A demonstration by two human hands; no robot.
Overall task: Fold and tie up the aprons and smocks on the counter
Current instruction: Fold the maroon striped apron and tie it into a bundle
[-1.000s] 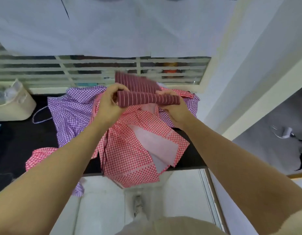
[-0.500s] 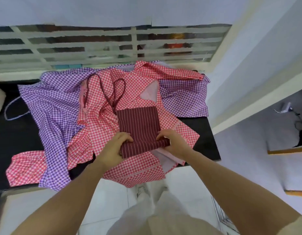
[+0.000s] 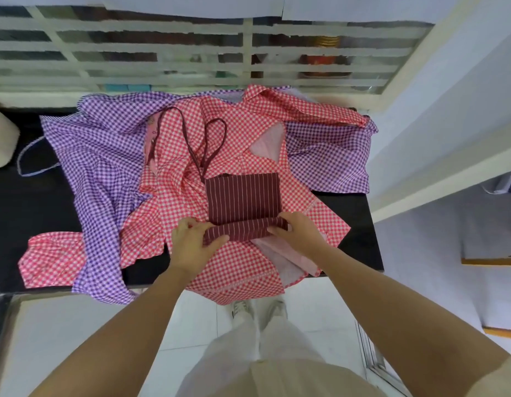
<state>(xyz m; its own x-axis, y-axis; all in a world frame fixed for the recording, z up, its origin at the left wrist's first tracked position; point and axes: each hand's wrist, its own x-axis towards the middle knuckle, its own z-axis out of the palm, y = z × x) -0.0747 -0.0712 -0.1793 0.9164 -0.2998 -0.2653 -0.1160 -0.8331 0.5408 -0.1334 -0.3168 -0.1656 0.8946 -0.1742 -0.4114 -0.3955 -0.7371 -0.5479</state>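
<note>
The striped apron point(image 3: 242, 196) in front of you is deep maroon with thin white pinstripes; its ties point(image 3: 207, 163) are plain dark maroon; beneath it you have a red-and-white gingham smock point(image 3: 174, 213), whose turned-back inside point(image 3: 270, 144) is pale pink; the second smock point(image 3: 105, 156) is purple-and-white gingham; its cord point(image 3: 19, 161) is finely striped purple and white; the counter point(image 3: 28, 207) is black.

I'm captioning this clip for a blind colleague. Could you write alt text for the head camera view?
The left hand and right hand grip the rolled near edge of a folded maroon striped apron. It lies on a red checked smock, spread with a purple checked smock over a black counter.
</note>
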